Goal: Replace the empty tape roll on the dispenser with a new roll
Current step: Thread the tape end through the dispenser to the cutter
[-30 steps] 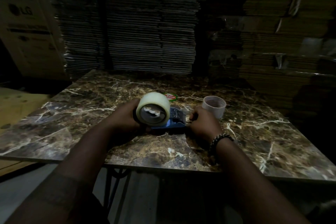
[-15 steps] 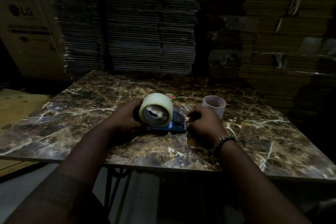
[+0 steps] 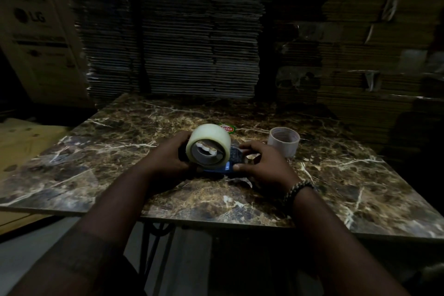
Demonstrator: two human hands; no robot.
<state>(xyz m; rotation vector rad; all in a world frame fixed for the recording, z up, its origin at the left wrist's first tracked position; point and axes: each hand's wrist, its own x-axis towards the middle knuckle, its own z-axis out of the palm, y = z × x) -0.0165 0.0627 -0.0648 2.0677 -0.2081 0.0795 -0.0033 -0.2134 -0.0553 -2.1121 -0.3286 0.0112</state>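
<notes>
Head view: A new tape roll (image 3: 208, 145), pale and full, sits on a blue dispenser (image 3: 217, 168) near the middle of a marbled surface (image 3: 348, 175). The left hand (image 3: 168, 158) curls round the dispenser on the roll's left side, touching the roll. The right hand (image 3: 264, 168), a beaded bracelet (image 3: 298, 187) at its wrist, pinches the dispenser's front end just right of the roll. An empty core (image 3: 284, 142) stands upright just beyond the right hand.
</notes>
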